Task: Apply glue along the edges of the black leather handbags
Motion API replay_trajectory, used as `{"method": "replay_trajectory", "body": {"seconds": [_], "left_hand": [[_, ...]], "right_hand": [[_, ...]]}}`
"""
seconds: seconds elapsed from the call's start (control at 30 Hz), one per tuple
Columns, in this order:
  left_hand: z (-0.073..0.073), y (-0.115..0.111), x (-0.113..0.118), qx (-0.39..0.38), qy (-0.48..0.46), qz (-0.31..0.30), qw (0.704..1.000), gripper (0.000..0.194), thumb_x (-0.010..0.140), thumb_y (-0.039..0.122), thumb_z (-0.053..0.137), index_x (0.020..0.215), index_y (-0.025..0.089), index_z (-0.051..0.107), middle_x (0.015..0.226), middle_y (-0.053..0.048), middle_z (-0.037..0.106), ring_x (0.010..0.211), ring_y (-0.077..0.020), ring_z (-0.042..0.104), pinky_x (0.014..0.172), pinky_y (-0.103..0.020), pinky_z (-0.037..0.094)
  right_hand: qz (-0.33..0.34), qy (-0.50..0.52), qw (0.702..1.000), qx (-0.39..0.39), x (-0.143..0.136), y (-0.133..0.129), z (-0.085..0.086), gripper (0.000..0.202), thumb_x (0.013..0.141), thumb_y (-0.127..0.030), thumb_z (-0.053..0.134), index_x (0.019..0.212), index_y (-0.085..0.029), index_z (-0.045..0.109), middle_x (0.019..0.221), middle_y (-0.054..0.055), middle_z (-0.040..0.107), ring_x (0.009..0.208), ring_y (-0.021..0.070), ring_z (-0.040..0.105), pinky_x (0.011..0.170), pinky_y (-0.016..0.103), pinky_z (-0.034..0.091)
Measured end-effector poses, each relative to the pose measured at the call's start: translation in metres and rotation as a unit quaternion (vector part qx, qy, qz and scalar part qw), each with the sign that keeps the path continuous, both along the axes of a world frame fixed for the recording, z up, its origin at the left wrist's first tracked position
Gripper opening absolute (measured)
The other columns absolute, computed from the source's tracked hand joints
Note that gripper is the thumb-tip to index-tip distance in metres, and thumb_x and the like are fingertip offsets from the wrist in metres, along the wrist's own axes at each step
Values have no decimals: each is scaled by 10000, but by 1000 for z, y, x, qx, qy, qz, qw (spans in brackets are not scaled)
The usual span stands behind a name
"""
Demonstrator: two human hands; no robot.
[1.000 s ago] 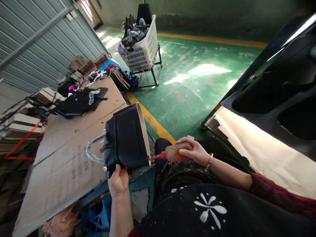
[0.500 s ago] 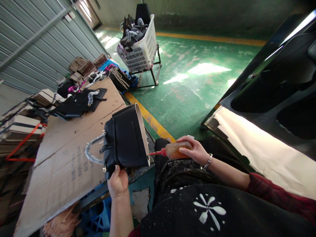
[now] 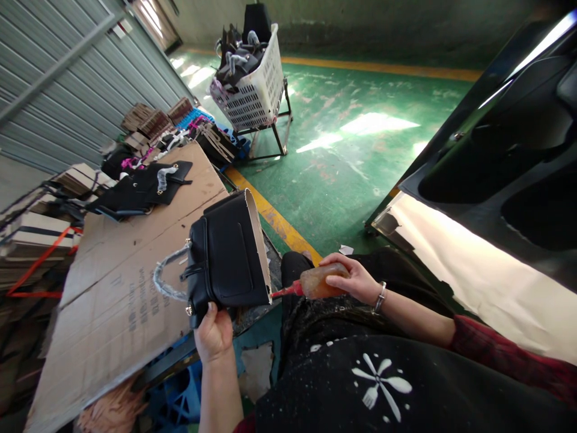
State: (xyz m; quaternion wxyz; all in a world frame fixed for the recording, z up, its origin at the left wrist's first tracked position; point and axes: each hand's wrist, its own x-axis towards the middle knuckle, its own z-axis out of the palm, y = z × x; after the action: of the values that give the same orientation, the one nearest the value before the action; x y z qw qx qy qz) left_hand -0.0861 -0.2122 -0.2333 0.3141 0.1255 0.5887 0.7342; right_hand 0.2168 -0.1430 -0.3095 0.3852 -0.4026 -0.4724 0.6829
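A black handbag (image 3: 232, 255) lies on its side at the edge of the cardboard-covered table (image 3: 108, 294), its wrapped handle pointing left and its pale raw edge facing right. My left hand (image 3: 213, 334) grips the bag's lower left part, thumb on top and the other fingers hidden beneath. In my right hand (image 3: 354, 279) is a squeeze bottle (image 3: 321, 281) of amber liquid with a red nozzle. The nozzle tip is at the lower corner of the bag's pale edge; whether it touches cannot be told.
Another black bag piece (image 3: 144, 187) lies farther back on the table. Stacked materials (image 3: 42, 231) line the left side. Beyond the table, a white basket (image 3: 252, 99) of black bags stands on a metal frame. A large black object (image 3: 509, 150) is at the right.
My right hand and the bottle have shifted slightly down, and the nozzle tip has moved from just above the bag's lower corner to that corner. My left hand still grips the bag.
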Motion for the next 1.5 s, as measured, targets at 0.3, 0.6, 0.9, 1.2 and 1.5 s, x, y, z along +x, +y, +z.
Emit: {"method": "replay_trajectory", "body": {"seconds": [0.3,0.6,0.9,1.2,1.5], "left_hand": [[-1,1,-1,-3,12,-5,1000,328,673,153,741,992,231,737,1191,-46,706,1371,-269,421,1175,-485,271],[1,1,0,-5,15,-7,1000,323,689,131,711,991,242,736,1168,-49,712,1364,-284,427,1156,-524,299],[-1,0,-1,0,17,-11,1000,355,688,125,722,1024,237,734,1208,-39,699,1367,-274,428,1165,-501,296],[11,-1,7,25,-100,42,994,419,750,42,658,1137,198,698,1165,-69,717,1270,-249,542,1134,-457,360],[13,-4,13,-12,-156,57,986,245,784,30,643,1006,108,713,933,-115,748,957,-242,707,942,-398,543]], "right_hand": [[-13,16,1000,-3,-8,3,-1,403,658,-493,791,916,-205,675,832,14,650,713,178,601,666,293,494],[-38,14,999,-5,-4,2,0,384,662,-472,796,909,-203,677,849,15,657,738,185,599,688,299,487],[-75,45,995,-53,-8,-3,0,374,617,-433,845,881,-213,698,845,14,692,739,192,623,698,309,507],[5,278,918,-281,-14,3,46,425,752,-544,741,1058,-252,696,1093,73,748,936,252,706,786,353,550],[143,312,909,-237,-62,-19,91,497,734,-470,794,1151,-228,674,1167,102,724,1019,262,691,918,418,500]]}}
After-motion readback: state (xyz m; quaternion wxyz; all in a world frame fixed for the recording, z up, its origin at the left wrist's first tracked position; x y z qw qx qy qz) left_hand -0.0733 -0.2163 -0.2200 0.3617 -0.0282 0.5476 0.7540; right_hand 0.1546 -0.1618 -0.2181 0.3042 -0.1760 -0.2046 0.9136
